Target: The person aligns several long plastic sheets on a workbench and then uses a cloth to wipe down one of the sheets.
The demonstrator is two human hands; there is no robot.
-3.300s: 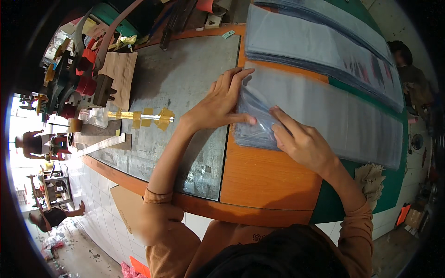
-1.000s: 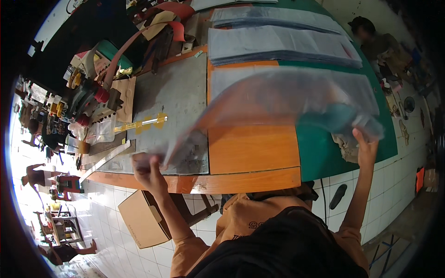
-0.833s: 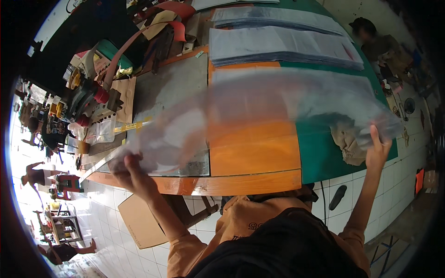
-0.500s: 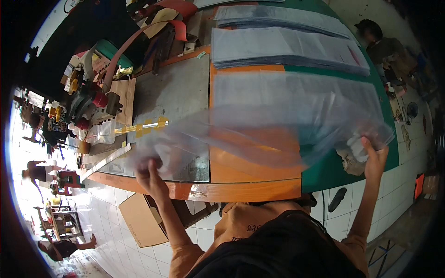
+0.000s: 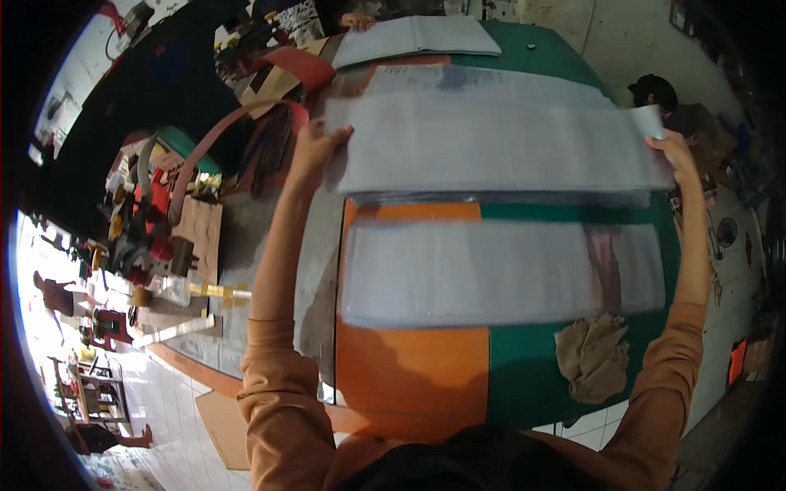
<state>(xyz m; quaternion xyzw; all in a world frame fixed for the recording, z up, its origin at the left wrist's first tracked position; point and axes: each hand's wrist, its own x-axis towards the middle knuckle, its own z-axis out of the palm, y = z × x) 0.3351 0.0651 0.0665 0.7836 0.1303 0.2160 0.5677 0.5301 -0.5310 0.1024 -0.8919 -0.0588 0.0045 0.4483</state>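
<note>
Stretched between my hands is a long translucent plastic sheet [image 5: 499,147], held nearly flat over a stack of similar plastic sheets [image 5: 508,199]. My left hand [image 5: 318,151] is closed on its left end, the thumb on top. At the opposite end my right hand [image 5: 674,154] pinches the corner. The sheet hides most of the stack beneath; whether they touch, I cannot tell. Closer to me lies another long plastic sheet or thin pile [image 5: 475,274], flat across the orange and green table surfaces. A crumpled tan cloth [image 5: 594,358] rests just in front of its right part.
Beyond are another sheet stack [image 5: 540,83] and a folded whitish pile [image 5: 417,39], with another person's hand [image 5: 358,22] at it. Machinery and a curved reddish strip [image 5: 196,147] stand left of the grey metal plate [image 5: 270,278]. Someone sits past the right edge.
Both my hands have moved forward from near the table's front edge to over the farther stack. The sheet between them, loose and sagging before, is now stretched flat. The head view has shifted.
</note>
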